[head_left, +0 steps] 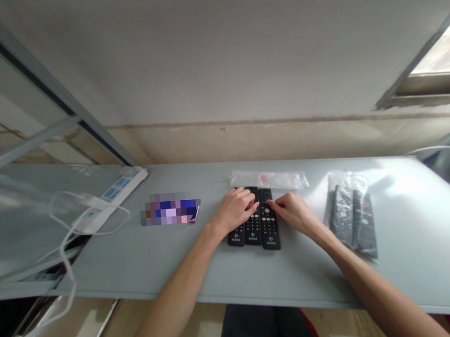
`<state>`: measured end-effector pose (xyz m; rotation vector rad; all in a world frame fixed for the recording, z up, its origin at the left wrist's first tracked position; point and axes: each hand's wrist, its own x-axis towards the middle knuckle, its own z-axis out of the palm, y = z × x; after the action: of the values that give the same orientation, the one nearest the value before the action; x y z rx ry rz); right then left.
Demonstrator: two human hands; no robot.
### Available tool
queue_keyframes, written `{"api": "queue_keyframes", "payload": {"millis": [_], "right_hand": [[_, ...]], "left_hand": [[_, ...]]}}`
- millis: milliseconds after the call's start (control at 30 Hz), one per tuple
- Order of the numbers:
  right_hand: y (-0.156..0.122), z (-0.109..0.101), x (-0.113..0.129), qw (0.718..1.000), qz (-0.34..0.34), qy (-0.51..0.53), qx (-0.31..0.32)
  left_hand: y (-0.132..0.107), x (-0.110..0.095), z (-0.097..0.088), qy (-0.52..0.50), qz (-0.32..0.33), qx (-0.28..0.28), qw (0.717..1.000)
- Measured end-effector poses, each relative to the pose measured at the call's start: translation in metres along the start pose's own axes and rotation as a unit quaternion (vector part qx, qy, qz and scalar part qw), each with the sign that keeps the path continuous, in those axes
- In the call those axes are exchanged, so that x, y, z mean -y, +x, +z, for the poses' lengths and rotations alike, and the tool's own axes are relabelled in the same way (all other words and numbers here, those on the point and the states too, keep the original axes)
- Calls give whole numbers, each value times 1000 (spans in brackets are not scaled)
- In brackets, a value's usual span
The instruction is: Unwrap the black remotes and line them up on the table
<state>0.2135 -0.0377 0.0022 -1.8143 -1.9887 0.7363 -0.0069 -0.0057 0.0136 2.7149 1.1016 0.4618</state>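
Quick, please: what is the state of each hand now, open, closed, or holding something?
Left hand: open, fingers resting flat on the black remotes, gripping nothing.
Right hand: loosely open, fingertips touching the right remote, holding nothing.

3 black remotes (254,227) side by side, flat, mid-table, buttons up.

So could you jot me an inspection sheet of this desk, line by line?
Surface: pale grey table, bare in front.
Job's things: three black remotes side by side.
Clutter: empty clear bag behind them; bagged remotes at right; phone, blurred.
Hands: left hand rests flat on the left two remotes; right hand touches the right one; neither grips.
Cables: white cord looping from a power strip.
Surroundings: plain wall, metal frame, window corner.
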Motion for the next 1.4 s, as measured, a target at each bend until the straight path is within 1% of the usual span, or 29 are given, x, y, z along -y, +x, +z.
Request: {"api": "queue_keyframes", "payload": {"millis": [333, 433, 500, 533, 567, 633, 667, 700, 733, 833, 900, 967, 1033, 1100, 1167, 1233, 1300, 1400], "right_hand": [[1, -1, 3, 1000, -2, -17, 1], [-7, -6, 8, 1000, -9, -25, -2], [-19, -15, 7, 999, -9, -37, -37], [-26, -21, 5, 996, -10, -49, -72], [-35, -27, -1, 991, -7, -64, -119], [-53, -39, -17, 969, -29, -119, -215], [-62, -44, -28, 955, -35, -159, -247], [-71, -47, -40, 942, -24, -192, -274], [-79, -48, -52, 934, -9, -212, -287], [-99, -42, -82, 932, 50, -232, -274], [-108, -32, -94, 935, 71, -232, -260], [-114, -24, -102, 937, 69, -227, -256], [-119, -19, -106, 941, 52, -210, -259], [-121, -19, -109, 947, 34, -180, -265], [-125, -22, -111, 948, 33, -151, -279], [-129, -26, -113, 943, 51, -133, -300], [-134, -29, -117, 935, 77, -140, -316], [-141, -35, -132, 926, 121, -177, -310]], "left_hand": [[0, 1, 0, 28, 11, 6, 1000], [-1, 1, 0, 31, 13, 7, 999], [-1, 1, 0, 31, 13, 9, 999], [-1, 1, 0, 30, 13, 11, 999], [-1, 1, 0, 31, 14, 14, 999], [-1, 1, -1, 32, 18, 18, 999], [-1, 1, -1, 33, 20, 20, 999], [-1, 1, -1, 34, 22, 21, 999], [-1, 1, -1, 35, 23, 20, 999], [-1, 0, -1, 40, 23, 18, 999], [-1, 0, -1, 41, 24, 15, 999], [-1, 0, -1, 38, 22, 13, 999], [-1, 0, -1, 33, 20, 12, 999], [-1, 0, 0, 31, 20, 12, 999], [-1, 1, 1, 30, 19, 9, 999], [-1, 1, 1, 30, 18, 8, 999], [-1, 2, 2, 30, 16, 9, 999], [-1, 1, 1, 30, 18, 9, 999]]}}
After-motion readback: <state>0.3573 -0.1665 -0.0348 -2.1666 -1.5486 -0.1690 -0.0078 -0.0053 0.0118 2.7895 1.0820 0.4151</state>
